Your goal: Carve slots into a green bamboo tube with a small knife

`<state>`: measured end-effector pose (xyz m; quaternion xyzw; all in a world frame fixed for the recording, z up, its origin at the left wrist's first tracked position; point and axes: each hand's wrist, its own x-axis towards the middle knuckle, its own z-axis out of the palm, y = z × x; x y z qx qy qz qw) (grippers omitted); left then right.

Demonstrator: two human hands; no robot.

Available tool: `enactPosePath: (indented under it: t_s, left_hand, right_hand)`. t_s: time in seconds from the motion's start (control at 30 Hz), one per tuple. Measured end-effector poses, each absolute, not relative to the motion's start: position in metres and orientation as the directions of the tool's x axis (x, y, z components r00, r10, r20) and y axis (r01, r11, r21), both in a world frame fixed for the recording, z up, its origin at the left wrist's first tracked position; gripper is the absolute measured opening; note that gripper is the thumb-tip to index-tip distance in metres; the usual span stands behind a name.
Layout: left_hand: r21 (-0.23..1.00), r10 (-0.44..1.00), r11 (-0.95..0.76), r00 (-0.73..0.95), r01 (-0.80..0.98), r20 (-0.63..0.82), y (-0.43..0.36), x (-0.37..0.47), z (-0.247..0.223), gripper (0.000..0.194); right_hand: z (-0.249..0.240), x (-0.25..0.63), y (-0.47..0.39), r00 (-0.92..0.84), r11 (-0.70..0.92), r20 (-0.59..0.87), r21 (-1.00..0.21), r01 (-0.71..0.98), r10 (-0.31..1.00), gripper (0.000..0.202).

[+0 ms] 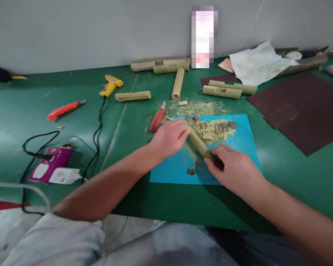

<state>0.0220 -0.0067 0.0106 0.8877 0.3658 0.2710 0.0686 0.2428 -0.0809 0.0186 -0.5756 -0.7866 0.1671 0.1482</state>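
A green table [138,203] is backed by a grey wall [100,33]. Over a blue sheet [166,175], the near end of a bamboo tube [199,143] is gripped by the right hand [237,162], beside something dark and unclear [218,162]; its far end is clasped by the left hand [170,136]. The tube is judged light and stiff — liable to split, best held around its solid wall. Beyond, shavings [207,108] are scattered, and cut tubes [171,67] are laid.

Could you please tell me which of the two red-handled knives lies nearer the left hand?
The red knife just beyond the left hand, beside the blue sheet; the orange-red one lies farther left, past the yellow glue gun.
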Motion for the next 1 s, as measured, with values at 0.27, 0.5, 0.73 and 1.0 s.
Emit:
enactPosePath:
  t_s: [0.27,0.5,0.73,1.0]
  left_hand:
    - [0.346,0.67,-0.743,0.622,0.573,0.406,-0.011,0.022,0.012,0.028]
    - [0.306,0.604,-0.793,0.741,0.526,0.293,-0.021,0.026,0.013,0.031]
    - [0.284,0.534,-0.84,0.796,0.461,0.285,-0.021,0.026,0.013,0.034]
    - [0.317,0.572,-0.818,0.735,0.479,0.365,-0.008,0.016,0.012,0.028]
  right_hand:
    - [0.019,0.243,-0.081,-0.29,0.267,0.018,-0.45,0.852,0.957,0.022]
    - [0.018,0.244,-0.081,-0.317,0.291,0.017,-0.446,0.846,0.948,0.02]
    - [0.018,0.243,-0.081,-0.313,0.287,0.015,-0.443,0.849,0.95,0.017]
    - [0.018,0.243,-0.08,-0.3,0.272,0.011,-0.456,0.847,0.954,0.019]
